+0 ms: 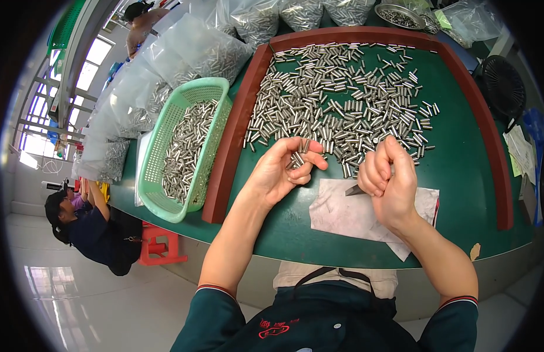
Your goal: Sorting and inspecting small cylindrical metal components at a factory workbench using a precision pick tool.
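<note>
Left hand [282, 170] palm-up over the near edge of the green table [460, 170], fingers curled loosely around a few small metal pins [297, 158], thumb pressing across them. Right hand [390, 176] just to the right, clenched into a fist around a thin pointed metal tool [354, 190], tip poking out to the left over a white sheet of paper [348, 214]. Hands near each other, not touching.

Farther back, a wide scatter of loose metal pins [342, 100] spread across the green surface, bounded by a reddish-brown wooden rim [233, 129] on the left and far sides. Left of the rim, a pale green plastic basket [160, 193] part-filled with more pins. Beyond and to the left of it, clear plastic bags [189, 56] stuffed with pins, more bags along the far edge. Far right, a round metal dish [399, 14] and a black fan [504, 85]. Down at the left, another person [87, 226] in dark clothing beside a red stool [160, 243].
</note>
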The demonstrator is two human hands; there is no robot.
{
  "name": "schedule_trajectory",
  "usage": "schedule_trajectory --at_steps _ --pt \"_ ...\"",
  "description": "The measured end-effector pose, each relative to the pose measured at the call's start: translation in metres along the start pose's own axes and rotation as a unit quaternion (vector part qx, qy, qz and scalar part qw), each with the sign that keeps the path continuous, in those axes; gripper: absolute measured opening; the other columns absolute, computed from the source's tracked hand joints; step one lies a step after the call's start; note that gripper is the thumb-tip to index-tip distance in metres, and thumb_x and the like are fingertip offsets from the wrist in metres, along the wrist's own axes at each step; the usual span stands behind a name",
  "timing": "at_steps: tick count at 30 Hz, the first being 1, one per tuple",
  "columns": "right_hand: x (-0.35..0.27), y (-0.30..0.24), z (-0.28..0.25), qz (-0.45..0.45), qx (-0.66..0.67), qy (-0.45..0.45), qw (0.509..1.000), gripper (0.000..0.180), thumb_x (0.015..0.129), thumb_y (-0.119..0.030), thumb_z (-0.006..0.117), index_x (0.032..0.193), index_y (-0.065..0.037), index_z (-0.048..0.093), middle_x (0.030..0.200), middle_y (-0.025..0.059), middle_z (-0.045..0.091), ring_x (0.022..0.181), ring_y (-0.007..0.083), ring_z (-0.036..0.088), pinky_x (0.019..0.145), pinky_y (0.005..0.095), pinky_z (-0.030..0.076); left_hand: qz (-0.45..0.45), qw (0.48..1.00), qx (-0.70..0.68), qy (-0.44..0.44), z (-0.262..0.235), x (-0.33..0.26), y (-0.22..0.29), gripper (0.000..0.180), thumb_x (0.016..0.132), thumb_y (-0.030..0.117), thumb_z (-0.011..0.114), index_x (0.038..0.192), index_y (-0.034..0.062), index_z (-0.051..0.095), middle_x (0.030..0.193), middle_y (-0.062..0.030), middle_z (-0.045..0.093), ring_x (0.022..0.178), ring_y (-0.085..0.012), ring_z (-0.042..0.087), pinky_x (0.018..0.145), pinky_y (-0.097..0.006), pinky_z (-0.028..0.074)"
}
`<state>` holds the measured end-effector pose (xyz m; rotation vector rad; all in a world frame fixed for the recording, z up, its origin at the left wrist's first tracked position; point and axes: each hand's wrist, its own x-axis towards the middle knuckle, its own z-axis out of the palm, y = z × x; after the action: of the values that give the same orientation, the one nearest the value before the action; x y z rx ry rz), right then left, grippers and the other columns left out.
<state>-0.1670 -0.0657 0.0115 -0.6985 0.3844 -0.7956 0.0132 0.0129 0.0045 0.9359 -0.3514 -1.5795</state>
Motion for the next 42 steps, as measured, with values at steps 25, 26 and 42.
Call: schedule_trajectory --at_steps 25,26,42 --pt "0.0 0.0 -0.004 0.003 0.012 -0.013 1.0 0.04 0.091 -0.024 0.034 0.053 -0.01 0.029 0.043 -0.0015 0.029 0.036 0.0058 0.022 0.035 0.0202 0.02 0.287 0.472 0.82 0.146 0.024 -0.004 -0.027 0.01 0.072 0.009 0.06 0.078 0.0034 0.055 0.049 -0.0105 0.051 0.044 -0.0272 0.051 0.043 -0.036 0.039" --pt "0.0 0.0 -0.004 0.005 0.014 -0.011 1.0 0.04 0.091 -0.024 0.034 0.053 -0.01 0.029 0.043 -0.0016 0.029 0.036 0.0057 0.022 0.035 0.0201 0.02 0.287 0.472 0.821 0.145 0.024 -0.003 -0.027 0.01 0.072 0.009 0.06 0.078 0.0034 0.055 0.049 -0.0105 0.051 0.044 -0.0272 0.051 0.043 -0.036 0.039" --pt "-0.002 -0.002 -0.002 0.013 0.014 -0.007 1.0 0.041 0.091 -0.026 0.035 0.053 -0.01 0.029 0.043 -0.001 0.029 0.036 0.0059 0.022 0.035 0.0205 0.019 0.314 0.817 0.474 0.091 0.011 -0.001 -0.011 0.012 0.079 0.006 0.057 0.088 -0.0001 0.056 0.074 0.0011 0.056 0.062 -0.0035 0.048 0.058 -0.018 0.039"
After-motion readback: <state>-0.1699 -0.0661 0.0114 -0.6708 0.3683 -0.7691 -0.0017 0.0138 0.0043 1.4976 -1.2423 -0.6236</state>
